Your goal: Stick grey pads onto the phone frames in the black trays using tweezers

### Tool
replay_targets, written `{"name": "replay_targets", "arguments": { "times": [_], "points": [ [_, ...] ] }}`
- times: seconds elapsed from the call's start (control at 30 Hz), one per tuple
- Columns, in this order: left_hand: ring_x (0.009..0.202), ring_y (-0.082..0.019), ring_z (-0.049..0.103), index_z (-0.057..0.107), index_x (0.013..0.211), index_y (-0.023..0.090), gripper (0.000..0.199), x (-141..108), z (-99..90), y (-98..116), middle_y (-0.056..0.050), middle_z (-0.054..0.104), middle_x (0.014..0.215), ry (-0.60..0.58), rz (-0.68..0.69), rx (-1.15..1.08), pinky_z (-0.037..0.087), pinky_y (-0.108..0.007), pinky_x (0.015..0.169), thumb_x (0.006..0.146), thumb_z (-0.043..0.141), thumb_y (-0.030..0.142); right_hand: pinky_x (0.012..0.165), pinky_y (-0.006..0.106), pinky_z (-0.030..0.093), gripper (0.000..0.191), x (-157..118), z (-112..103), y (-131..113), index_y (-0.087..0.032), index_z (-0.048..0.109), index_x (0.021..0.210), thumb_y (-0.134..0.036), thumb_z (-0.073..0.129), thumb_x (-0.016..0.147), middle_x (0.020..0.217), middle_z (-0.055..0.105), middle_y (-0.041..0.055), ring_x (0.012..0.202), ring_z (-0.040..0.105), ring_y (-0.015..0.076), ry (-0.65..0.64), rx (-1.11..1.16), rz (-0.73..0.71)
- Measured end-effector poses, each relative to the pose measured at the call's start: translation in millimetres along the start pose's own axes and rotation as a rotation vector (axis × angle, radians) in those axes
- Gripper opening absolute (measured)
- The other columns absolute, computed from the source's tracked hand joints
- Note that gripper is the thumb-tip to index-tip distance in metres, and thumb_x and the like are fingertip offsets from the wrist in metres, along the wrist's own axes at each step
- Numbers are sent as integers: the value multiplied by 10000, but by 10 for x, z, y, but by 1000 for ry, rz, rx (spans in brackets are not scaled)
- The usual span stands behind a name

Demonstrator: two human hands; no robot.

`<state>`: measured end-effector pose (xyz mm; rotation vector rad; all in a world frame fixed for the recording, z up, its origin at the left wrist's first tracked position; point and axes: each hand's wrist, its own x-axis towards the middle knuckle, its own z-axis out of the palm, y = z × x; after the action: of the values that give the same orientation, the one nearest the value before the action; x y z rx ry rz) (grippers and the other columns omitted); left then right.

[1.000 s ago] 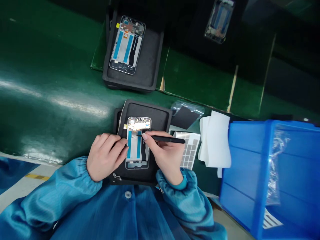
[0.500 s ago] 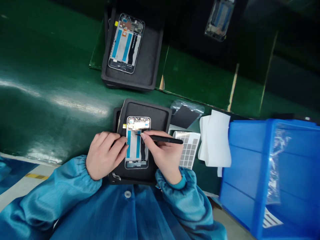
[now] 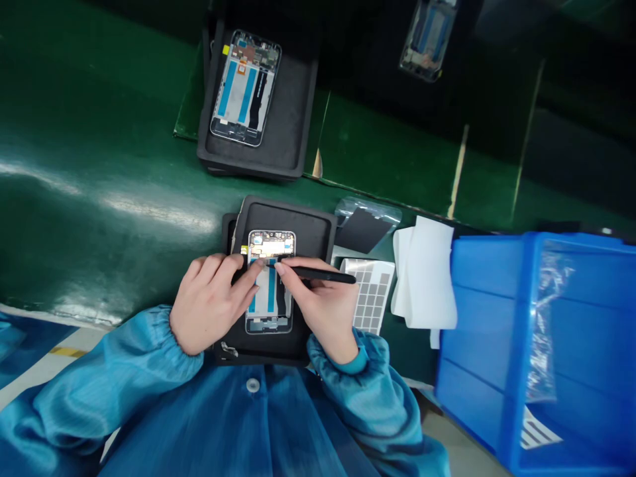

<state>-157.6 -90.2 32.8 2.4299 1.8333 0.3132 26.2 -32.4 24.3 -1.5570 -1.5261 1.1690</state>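
An opened phone (image 3: pixel 263 298) lies face down in a black tray (image 3: pixel 313 218), its circuit board, blue strips and black ribbon showing. My right hand (image 3: pixel 330 311) pinches slim black tweezers (image 3: pixel 325 274), whose tip points left onto the phone just below the board. From the left, my left hand (image 3: pixel 209 301) reaches over the phone's edge. Its forefinger touches down close to the tweezers' tip, and the thumb lies lower along the side. Whether a small part sits under that fingertip is hidden.
Beyond, a second opened phone (image 3: pixel 246 89) rests in another black tray (image 3: pixel 293 126). A third phone (image 3: pixel 428 40) is at the far right. To my right are a sheet of grey stickers (image 3: pixel 370 295), white paper (image 3: pixel 430 278) and a blue bin (image 3: pixel 484 298).
My left forefinger has moved right and up onto the phone, meeting the tweezers' tip. The right hand keeps its grip on the tweezers. The whole view has shifted slightly.
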Motion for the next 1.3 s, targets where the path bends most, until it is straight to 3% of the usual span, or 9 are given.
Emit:
{"name": "replay_targets", "arguments": {
  "times": [0.3,0.47,0.73,0.83,0.93,1.13,1.2,1.3],
  "points": [
    [1058,-308,576,631,1330,246,378,43,-42,-37,-116,670,1192,-47,71,29,464,-438,821,959,566,277,706,347,652,87,-37,-234,-34,-238,792,839,-282,828,772,839,803,28,757,760,215,128,23,-1],
    [1092,-310,588,710,1202,240,280,-17,-29,-147,-130,671,1205,-11,155,-47,496,-419,828,946,604,287,621,332,614,120,-56,-431,77,-234,794,828,-314,843,754,807,791,31,708,737,208,189,23,3],
    [1067,-308,592,712,1178,252,262,-21,-114,-137,-125,647,1243,-39,115,-27,497,-434,803,940,619,308,536,290,551,165,-79,-854,382,-217,791,844,-319,862,736,767,762,32,612,669,161,306,177,26],
    [1030,-307,593,705,1138,208,244,242,-200,-33,-139,644,1226,-9,134,-25,491,-440,791,945,599,313,563,288,545,171,-68,-1017,492,-218,790,857,-317,863,738,748,753,22,607,653,146,343,255,34],
    [1018,-279,602,686,1138,199,231,760,-171,184,-111,667,1180,16,187,-121,488,-429,830,957,572,288,613,295,550,166,-40,-1146,562,-225,790,866,-308,863,742,779,762,17,636,662,143,378,302,10],
    [1104,-282,595,667,1153,168,313,1912,253,555,-98,677,1210,-104,119,-224,463,-423,940,861,717,269,639,310,561,151,18,-1296,583,-220,788,864,-296,855,753,787,771,22,667,686,158,376,284,-39],
    [1062,-274,613,678,1117,163,322,2103,360,560,-89,704,1126,-160,73,-207,463,-404,926,816,759,243,651,315,569,144,55,-1333,594,-224,788,870,-289,851,758,784,773,20,678,694,163,364,300,-58],
    [938,-222,653,707,988,190,182,2177,398,521,-36,728,945,-221,29,-267,468,-332,851,814,748,224,672,325,587,145,160,-1359,600,-232,788,877,-299,846,762,809,782,20,705,714,174,351,318,-87]
  ]
}}
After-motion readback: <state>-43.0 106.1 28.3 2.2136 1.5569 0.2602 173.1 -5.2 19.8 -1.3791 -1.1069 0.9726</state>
